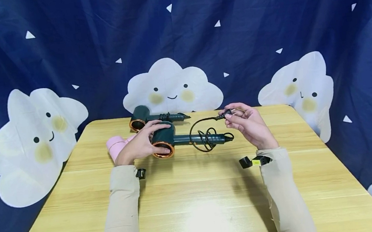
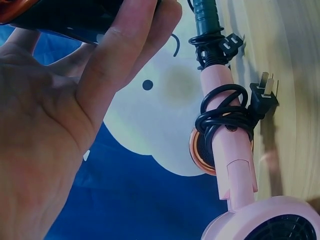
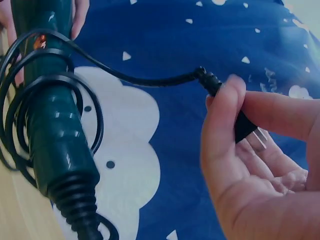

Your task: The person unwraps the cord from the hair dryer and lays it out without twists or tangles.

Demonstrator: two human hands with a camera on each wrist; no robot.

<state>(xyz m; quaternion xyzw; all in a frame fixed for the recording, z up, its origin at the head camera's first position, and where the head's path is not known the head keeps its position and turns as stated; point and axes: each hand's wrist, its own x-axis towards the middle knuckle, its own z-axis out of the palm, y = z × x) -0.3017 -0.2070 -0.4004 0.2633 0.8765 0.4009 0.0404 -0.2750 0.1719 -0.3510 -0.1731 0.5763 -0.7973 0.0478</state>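
My left hand (image 1: 140, 144) grips the head of a dark green hair dryer (image 1: 192, 140) with a copper-coloured rim, holding it above the table with its handle pointing right. Loose loops of black cord (image 3: 92, 107) circle the handle. Between thumb and fingers, my right hand (image 1: 250, 125) pinches the black plug (image 3: 244, 125) at the cord's end, its metal prongs showing. A stretch of cord runs from the plug back to the handle. In the left wrist view, the left fingers (image 2: 117, 60) wrap the dryer's head, which is cut off by the frame.
Behind lies a second dark green hair dryer (image 1: 139, 114), its cord wound round the handle. A pink hair dryer (image 2: 232, 145) with wrapped black cord lies beside it, partly hidden by my left hand in the head view. The wooden table (image 1: 183, 209) meets a blue cloud-print curtain (image 1: 174, 24).
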